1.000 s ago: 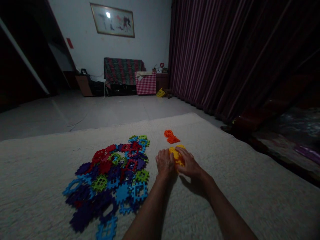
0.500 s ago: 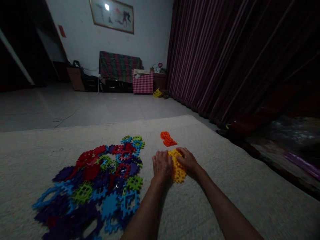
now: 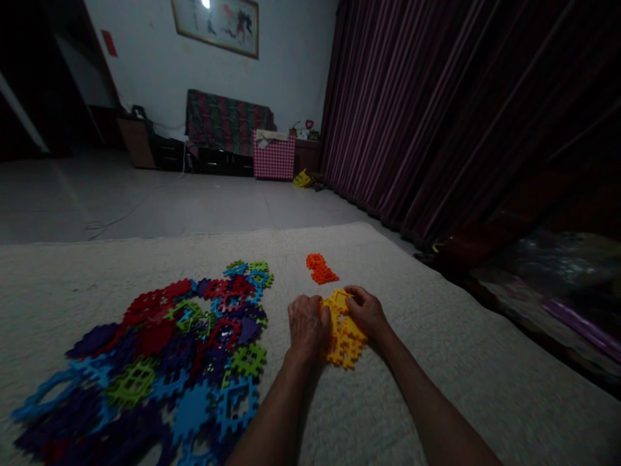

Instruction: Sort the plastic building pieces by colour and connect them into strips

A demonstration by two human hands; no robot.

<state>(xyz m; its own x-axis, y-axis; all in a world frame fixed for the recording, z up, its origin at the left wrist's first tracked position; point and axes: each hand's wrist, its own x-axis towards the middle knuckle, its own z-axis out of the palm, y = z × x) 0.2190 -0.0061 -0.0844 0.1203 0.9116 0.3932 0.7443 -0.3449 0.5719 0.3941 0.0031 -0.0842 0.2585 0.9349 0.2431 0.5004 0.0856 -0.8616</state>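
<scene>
Both forearms come in from the bottom edge, so elbows and everything behind them are cut off. The left hand shows only its back: the fingers curl down onto the left edge of the yellow tiles and the tips are hidden, so I honestly can't tell if it's gripping or just pressing. The right hand is easier to read, with thumb and fingers pinched narrow on the far corner of the same yellow tiles. The tiles lie flat on the pale rug, right between the two sets of fingers; how many are joined is hard to count in this light.

Left of the left fingers is a big pile of mixed tiles. Its near part runs off the bottom-left and the purple ones nearly vanish in the dark. Just past the fingertips sits a small orange cluster, apart from the yellow.

Further back there's a dark striped curtain, a checkered box and a framed picture chopped off at the top.
</scene>
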